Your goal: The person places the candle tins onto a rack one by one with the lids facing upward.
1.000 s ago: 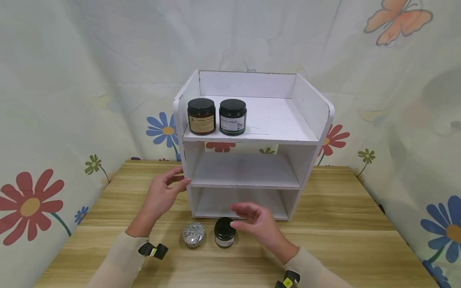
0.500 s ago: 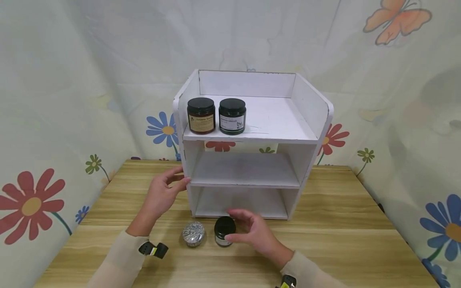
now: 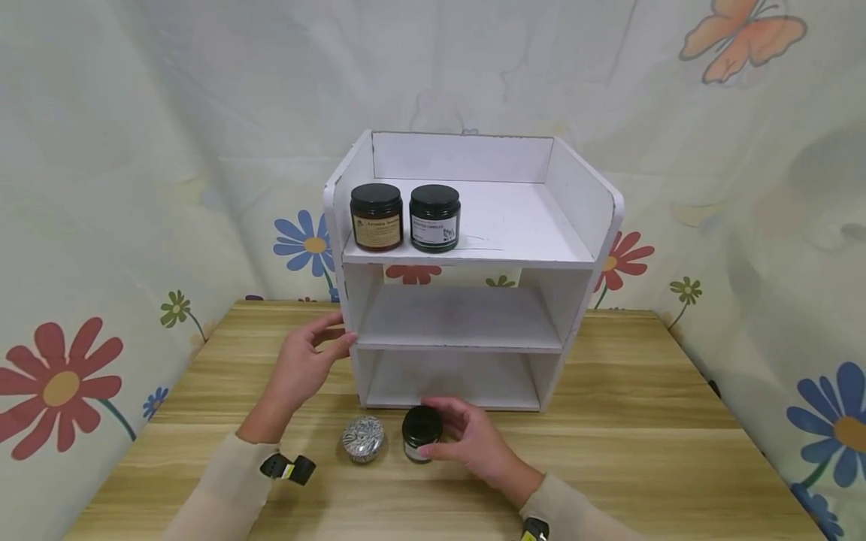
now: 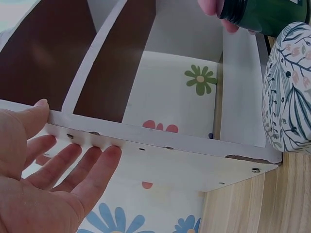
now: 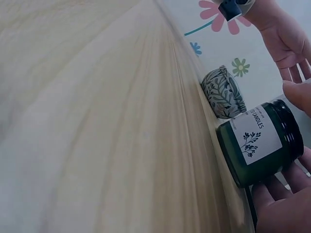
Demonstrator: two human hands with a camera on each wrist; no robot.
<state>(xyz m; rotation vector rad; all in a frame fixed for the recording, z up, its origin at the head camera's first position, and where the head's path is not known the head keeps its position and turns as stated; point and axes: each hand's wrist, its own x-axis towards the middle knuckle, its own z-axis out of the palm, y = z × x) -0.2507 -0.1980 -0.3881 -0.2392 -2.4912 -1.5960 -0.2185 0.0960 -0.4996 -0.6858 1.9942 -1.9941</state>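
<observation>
A small jar candle [image 3: 422, 427] with a black lid stands on the table before the white shelf unit [image 3: 467, 315]. My right hand [image 3: 476, 443] curls round it from the right, thumb at the label side and fingers behind. The right wrist view shows its dark green glass and white label [image 5: 255, 136]. To its left sits a round tin [image 3: 363, 439] with a leafy pattern, untouched. My left hand [image 3: 302, 368] rests on the unit's left side, its thumb on the front edge and its fingertips [image 4: 112, 152] against the outer panel.
On the top shelf, towards the left, stand a brown jar candle [image 3: 376, 231] and a green jar candle [image 3: 435, 233], both black-lidded. The unit rests on a wooden table [image 3: 643, 451]. A flowered cloth [image 3: 135, 188] hangs behind and at both sides.
My right hand has come down and to the left, closing round the small jar candle. The left hand stays at the shelf unit. The jar and tin have hardly moved.
</observation>
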